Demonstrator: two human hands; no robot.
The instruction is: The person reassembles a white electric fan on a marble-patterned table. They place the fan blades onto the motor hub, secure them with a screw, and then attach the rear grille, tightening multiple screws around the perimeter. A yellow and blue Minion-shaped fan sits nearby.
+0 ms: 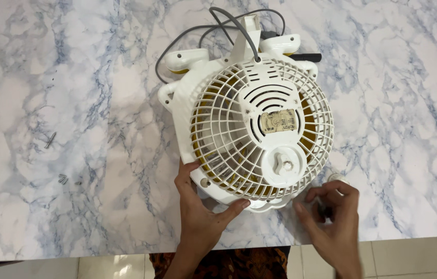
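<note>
Here, left hand [198, 217] splayed against fan [252, 129]

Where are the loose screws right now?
In the head view the loose screws lie on the marble table at far left, well clear of the white fan and left of the left hand.
</note>
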